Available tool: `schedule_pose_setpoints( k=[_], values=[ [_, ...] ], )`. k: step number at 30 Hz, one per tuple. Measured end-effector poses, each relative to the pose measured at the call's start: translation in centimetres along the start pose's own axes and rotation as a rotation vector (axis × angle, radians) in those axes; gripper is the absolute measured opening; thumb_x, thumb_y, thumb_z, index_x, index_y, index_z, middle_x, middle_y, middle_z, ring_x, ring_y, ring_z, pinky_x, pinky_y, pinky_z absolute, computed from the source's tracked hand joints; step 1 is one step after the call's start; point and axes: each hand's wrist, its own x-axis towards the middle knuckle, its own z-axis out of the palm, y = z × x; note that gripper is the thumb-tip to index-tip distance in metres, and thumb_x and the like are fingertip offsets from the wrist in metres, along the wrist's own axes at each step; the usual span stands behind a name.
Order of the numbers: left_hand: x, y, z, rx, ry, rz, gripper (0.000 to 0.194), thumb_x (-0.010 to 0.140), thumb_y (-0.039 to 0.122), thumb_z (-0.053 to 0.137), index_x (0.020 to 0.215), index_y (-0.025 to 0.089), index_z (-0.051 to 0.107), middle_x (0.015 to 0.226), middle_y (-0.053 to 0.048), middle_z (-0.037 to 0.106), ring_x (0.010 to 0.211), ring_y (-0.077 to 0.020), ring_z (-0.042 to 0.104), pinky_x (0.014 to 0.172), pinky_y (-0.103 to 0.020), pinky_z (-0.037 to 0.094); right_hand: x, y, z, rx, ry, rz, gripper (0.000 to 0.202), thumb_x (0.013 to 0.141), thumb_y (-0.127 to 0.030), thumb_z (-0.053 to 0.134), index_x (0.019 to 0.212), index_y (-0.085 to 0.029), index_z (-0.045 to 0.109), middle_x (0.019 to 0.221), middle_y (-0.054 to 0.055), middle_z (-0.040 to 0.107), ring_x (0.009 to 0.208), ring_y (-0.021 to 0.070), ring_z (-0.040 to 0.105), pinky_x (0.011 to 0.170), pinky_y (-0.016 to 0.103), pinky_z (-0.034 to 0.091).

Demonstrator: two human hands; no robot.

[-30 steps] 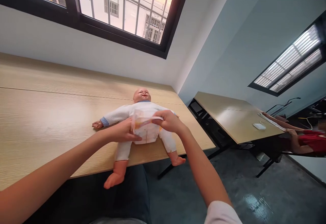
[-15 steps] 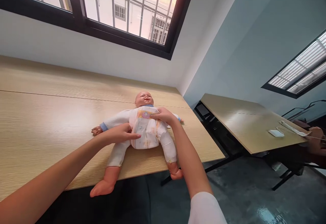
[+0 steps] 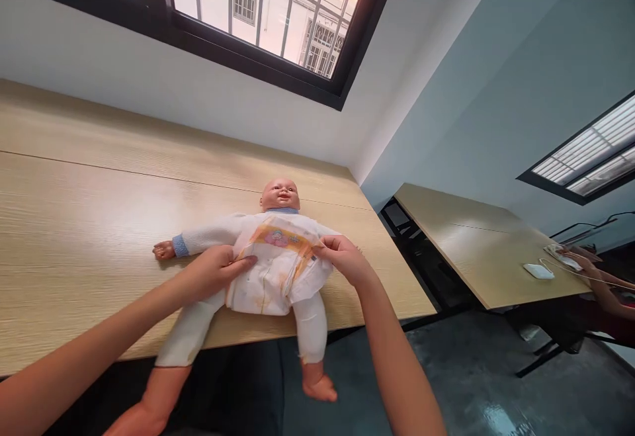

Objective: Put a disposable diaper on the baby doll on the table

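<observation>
A baby doll (image 3: 280, 196) in white clothes with blue cuffs lies on its back on the wooden table (image 3: 99, 224), its legs hanging over the front edge. Around its middle is a white diaper (image 3: 262, 284) with a printed orange and pink front band. My left hand (image 3: 223, 269) pinches the diaper's edge at the doll's hip on the left. On the other side, my right hand (image 3: 344, 257) is closed on the diaper near the end of the band. The doll's hand near my right hand is mostly hidden.
A barred window (image 3: 268, 12) is in the wall behind the table. To the right, past a gap, stands a second table (image 3: 456, 244) with a white box-like item (image 3: 538, 270) and a cord. Another person's hands (image 3: 590, 267) work there.
The doll has come nearer to me, its legs further over the edge. My right hand has moved outward, and the diaper's front is now spread wider. The other person's hands have shifted.
</observation>
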Motion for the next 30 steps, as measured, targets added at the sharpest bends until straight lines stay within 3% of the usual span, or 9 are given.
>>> schedule_pose_setpoints(
  k=[3,10,12,14,15,17,21,26,30],
  values=[
    [-0.5,-0.5,-1.6,-0.079,-0.099,-0.063,0.054,0.091,0.071,0.06,0.081,0.019,0.068,0.078,-0.003,0.069,0.072,-0.0221,0.061,0.061,-0.028,0.042,0.3,-0.1,2.0,0.006,0.05,-0.037,0.044,0.088,-0.059,0.065,0.073,-0.02,0.054,0.067,-0.002,0.049,0.061,0.0127,0.041,0.056,0.027,0.029],
    [-0.8,0.5,-1.8,0.048,0.18,-0.119,0.069,0.09,0.075,0.06,0.13,0.019,0.056,0.068,0.004,0.057,0.063,-0.0209,0.057,0.053,-0.028,0.038,3.8,0.8,3.7,-0.144,0.159,-0.066,0.041,0.094,-0.048,0.053,0.068,-0.023,0.033,0.065,-0.005,0.03,0.06,0.0115,0.027,0.055,0.028,0.022],
    [-1.1,1.7,-1.6,0.213,0.332,-0.013,0.067,0.094,0.068,0.059,0.138,0.017,0.051,0.087,-0.003,0.066,0.08,-0.0254,0.064,0.067,-0.034,0.049,4.2,1.3,3.7,-0.147,0.134,-0.04,0.041,0.095,-0.049,0.051,0.068,-0.024,0.032,0.064,-0.005,0.028,0.06,0.0116,0.025,0.055,0.028,0.022],
    [-1.1,3.5,-1.4,0.403,0.45,0.216,0.047,0.102,0.053,0.054,0.132,0.017,0.056,0.11,-0.011,0.068,0.106,-0.0299,0.065,0.089,-0.041,0.052,4.4,1.6,3.7,-0.141,0.112,-0.03,0.042,0.094,-0.051,0.051,0.068,-0.024,0.032,0.063,-0.006,0.027,0.059,0.0115,0.024,0.054,0.028,0.021],
    [-0.9,4.5,-1.3,0.465,0.437,0.348,0.035,0.105,0.044,0.049,0.127,0.018,0.06,0.117,-0.012,0.067,0.114,-0.0303,0.063,0.096,-0.043,0.05,4.5,1.6,3.7,-0.14,0.104,-0.027,0.042,0.094,-0.051,0.051,0.068,-0.024,0.033,0.063,-0.006,0.027,0.059,0.0114,0.023,0.054,0.028,0.021],
    [-0.1,6.5,-0.6,0.508,0.253,0.567,0.028,0.108,0.031,0.042,0.119,0.021,0.066,0.12,-0.011,0.069,0.116,-0.0282,0.063,0.098,-0.042,0.05,4.7,1.5,3.8,-0.144,0.101,-0.022,0.042,0.092,-0.053,0.053,0.067,-0.024,0.035,0.061,-0.006,0.027,0.058,0.0112,0.024,0.054,0.027,0.021],
    [2.6,8.7,1.8,0.563,-0.129,0.698,0.028,0.106,0.03,0.049,0.122,0.024,0.071,0.133,-0.009,0.072,0.123,-0.0294,0.065,0.104,-0.045,0.05,4.3,1.5,3.3,-0.163,0.159,-0.026,0.043,0.088,-0.055,0.06,0.065,-0.022,0.045,0.061,-0.005,0.04,0.06,0.0119,0.036,0.056,0.026,0.03],
    [4.5,7.3,3.5,0.568,-0.158,0.778,0.033,0.108,0.034,0.046,0.124,0.027,0.074,0.136,-0.005,0.073,0.138,-0.0282,0.058,0.118,-0.044,0.039,0.4,4.2,1.4,-0.222,0.442,0.004,0.037,0.094,-0.05,0.05,0.078,-0.019,0.059,0.075,0.003,0.062,0.074,0.0183,0.055,0.072,0.03,0.043],
    [4.4,6.8,3.4,0.539,-0.139,0.796,0.035,0.109,0.037,0.045,0.127,0.03,0.074,0.139,-0.004,0.072,0.139,-0.0274,0.057,0.117,-0.043,0.037,-2.2,6.9,1.0,-0.259,0.407,0.021,0.025,0.084,-0.038,0.067,0.094,-0.016,0.073,0.097,0.008,0.074,0.091,0.023,0.064,0.085,0.034,0.048]
  ],
)
